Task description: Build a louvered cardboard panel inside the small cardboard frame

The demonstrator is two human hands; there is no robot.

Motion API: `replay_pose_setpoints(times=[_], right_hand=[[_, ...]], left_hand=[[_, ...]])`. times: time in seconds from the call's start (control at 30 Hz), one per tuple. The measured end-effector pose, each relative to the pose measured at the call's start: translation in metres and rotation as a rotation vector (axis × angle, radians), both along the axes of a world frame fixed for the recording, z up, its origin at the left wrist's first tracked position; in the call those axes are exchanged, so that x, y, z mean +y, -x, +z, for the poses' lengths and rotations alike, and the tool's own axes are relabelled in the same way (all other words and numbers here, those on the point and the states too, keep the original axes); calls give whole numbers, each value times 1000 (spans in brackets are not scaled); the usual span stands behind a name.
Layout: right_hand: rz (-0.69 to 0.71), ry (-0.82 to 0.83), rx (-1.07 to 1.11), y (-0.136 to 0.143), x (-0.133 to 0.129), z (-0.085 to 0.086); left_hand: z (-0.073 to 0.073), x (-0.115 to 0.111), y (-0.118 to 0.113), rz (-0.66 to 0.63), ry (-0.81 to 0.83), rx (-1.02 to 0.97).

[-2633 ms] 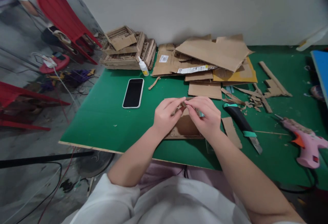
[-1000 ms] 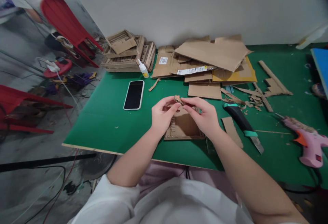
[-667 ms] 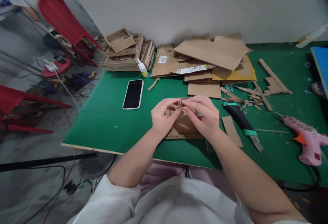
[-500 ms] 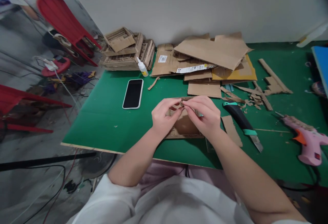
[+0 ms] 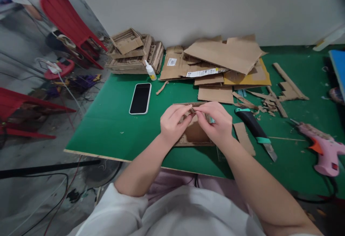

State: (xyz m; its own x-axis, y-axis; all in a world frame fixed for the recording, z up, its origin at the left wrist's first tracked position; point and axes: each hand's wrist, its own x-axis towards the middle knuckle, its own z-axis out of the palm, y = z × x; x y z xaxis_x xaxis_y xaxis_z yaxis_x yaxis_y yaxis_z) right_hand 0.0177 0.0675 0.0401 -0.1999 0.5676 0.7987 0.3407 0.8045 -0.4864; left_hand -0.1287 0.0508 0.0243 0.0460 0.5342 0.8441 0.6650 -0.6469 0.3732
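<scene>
A small cardboard strip (image 5: pixel 192 110) is pinched between the fingertips of both hands. My left hand (image 5: pixel 174 121) is closed on its left end, my right hand (image 5: pixel 217 121) on its right end. Directly beneath them a shallow cardboard tray (image 5: pixel 195 137) with raised corrugated edges lies on the green table. The fingers cover part of its inside and its side walls. Close to my right hand, a flat cardboard piece (image 5: pixel 244 138) rests on the table, and a utility knife (image 5: pixel 254 130) with its blade out lies beyond it.
A pink hot glue gun (image 5: pixel 319 146) lies at the right. A phone (image 5: pixel 140 98) and a glue bottle (image 5: pixel 150 71) are on the left. Stacked cardboard trays (image 5: pixel 134 54), cardboard sheets (image 5: pixel 223 54) and scraps (image 5: pixel 266 104) line the back. The green table's (image 5: pixel 107 135) front edge runs before me.
Both hands have stayed over the tray, with the fingertips shifting slightly on the strip. The tray's back edge shows a little more. Other things lie as before.
</scene>
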Motion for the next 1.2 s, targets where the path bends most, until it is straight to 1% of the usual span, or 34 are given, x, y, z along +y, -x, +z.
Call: replay_pose_setpoints(times=[0.23,0.5,0.67,0.9,1.2], right_hand=[[-60,-8,-22,2,0,-1],[-94,10,-42,3,0,-1],[-66,76,-46,2,-1,2],[-11,187,-22,1,-1,7],[-15,338,-1,1,-3,8]], left_hand=[[-1,-3,2,14,4,63],[-1,-2,-1,-8,37,22],[-2,-2,-4,-71,107,-72],[0,-3,-7,-117,250,-207],[-1,-4,-8,-218,386,-350]])
